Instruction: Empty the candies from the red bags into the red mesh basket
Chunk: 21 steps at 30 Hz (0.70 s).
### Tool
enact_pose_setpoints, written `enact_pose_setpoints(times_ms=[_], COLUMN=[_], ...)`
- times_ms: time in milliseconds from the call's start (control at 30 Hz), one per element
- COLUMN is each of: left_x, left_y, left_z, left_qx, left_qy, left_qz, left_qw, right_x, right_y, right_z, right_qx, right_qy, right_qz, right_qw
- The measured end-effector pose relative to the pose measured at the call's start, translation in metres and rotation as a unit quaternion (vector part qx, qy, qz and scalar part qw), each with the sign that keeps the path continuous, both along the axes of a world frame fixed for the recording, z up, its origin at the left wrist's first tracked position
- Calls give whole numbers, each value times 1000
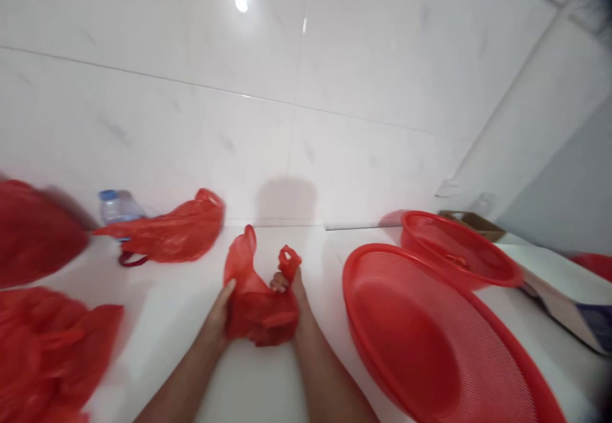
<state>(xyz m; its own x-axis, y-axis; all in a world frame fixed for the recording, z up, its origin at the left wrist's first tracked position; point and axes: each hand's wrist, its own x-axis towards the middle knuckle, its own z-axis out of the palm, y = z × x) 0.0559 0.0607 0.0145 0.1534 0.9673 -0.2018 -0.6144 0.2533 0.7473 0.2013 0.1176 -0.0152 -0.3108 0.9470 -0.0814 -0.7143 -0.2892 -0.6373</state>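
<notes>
Between my two hands is a red plastic bag (261,311), its two handle loops standing up and something darker showing low inside it that I cannot make out. My left hand (224,305) grips the bag's left side, with most of its fingers hidden behind the plastic. On the other side my right hand (291,286) is closed around the bag below the right loop, fingertips curled in front. The bag is over the white table (258,385), close to the wall.
Several red plastic bags lie to the left, including one bag (176,232) beside a blue-capped clear bottle (112,206). A large red mesh basket (406,334) stands at the right, with a second red basket (454,251) behind it. Behind the table rises a white tiled wall (287,92).
</notes>
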Motion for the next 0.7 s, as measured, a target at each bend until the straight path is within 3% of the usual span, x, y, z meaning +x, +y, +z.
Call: enact_pose_setpoints(times_ms=[133, 300, 500, 600, 700], left_x=[0, -6, -10, -8, -6], left_y=[-2, 1, 5, 6, 7], left_z=[-3, -14, -19, -23, -26], left_qx=[27, 16, -11, -4, 0], left_qy=[32, 9, -39, -55, -57], left_qz=[-14, 13, -38, -51, -53], left_qw=[999, 1000, 998, 997, 997], right_x=[1, -2, -5, -8, -11], right_y=[-10, -30, -26, -25, -27], right_z=[3, 13, 23, 26, 23], right_qx=[-5, -14, 43, 38, 34], right_qy=[0, 28, -3, -38, -61], right_qz=[49, 38, 39, 78, 76], right_qw=[999, 999, 998, 995, 995])
